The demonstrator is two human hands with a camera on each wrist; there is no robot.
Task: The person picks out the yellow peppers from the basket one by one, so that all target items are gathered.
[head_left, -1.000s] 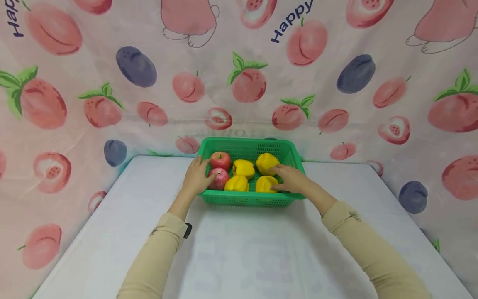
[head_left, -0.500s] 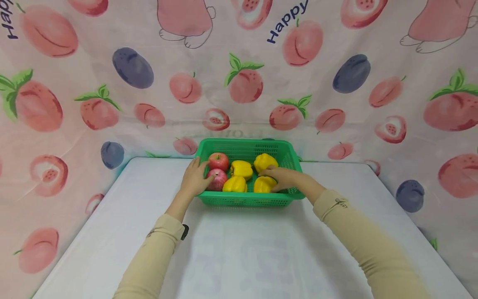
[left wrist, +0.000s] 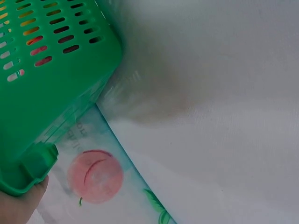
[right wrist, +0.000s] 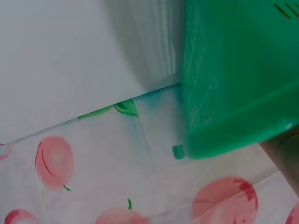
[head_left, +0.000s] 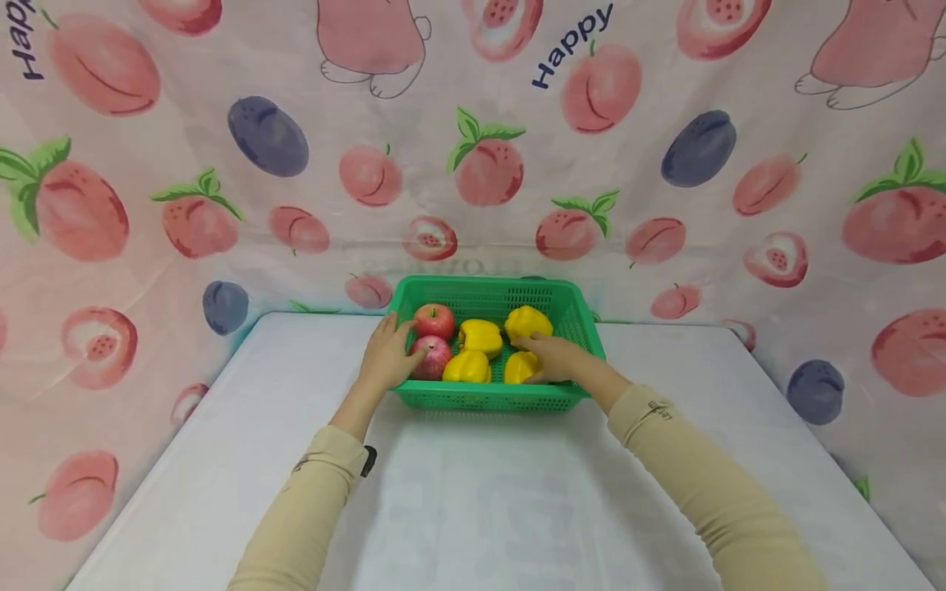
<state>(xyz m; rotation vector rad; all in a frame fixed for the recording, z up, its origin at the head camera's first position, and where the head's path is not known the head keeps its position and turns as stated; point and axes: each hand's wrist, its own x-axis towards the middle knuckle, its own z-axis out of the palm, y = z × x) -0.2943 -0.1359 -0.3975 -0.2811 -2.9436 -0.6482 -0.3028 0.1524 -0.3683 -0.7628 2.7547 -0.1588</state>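
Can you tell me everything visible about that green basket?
The basket is green, rectangular and plastic-looking, with slotted walls and an open top. It stands upright on the white table near the back edge, holding four yellow peppers, an apple and a pinkish fruit. The left hand touches its left rim; the right hand reaches in over the right end, contact with it unclear.

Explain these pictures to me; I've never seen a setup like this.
No machine here: the left grip and right grip are a person's bare hands. The wide view comes from a camera on the head, the close ones from cameras on the wrists. On the white table sits a green basket with an apple, an onion-like thing and four yellow peppers. The left grip rests on the basket's left rim. The right grip is at the front right pepper; whether it holds it, I can't tell.
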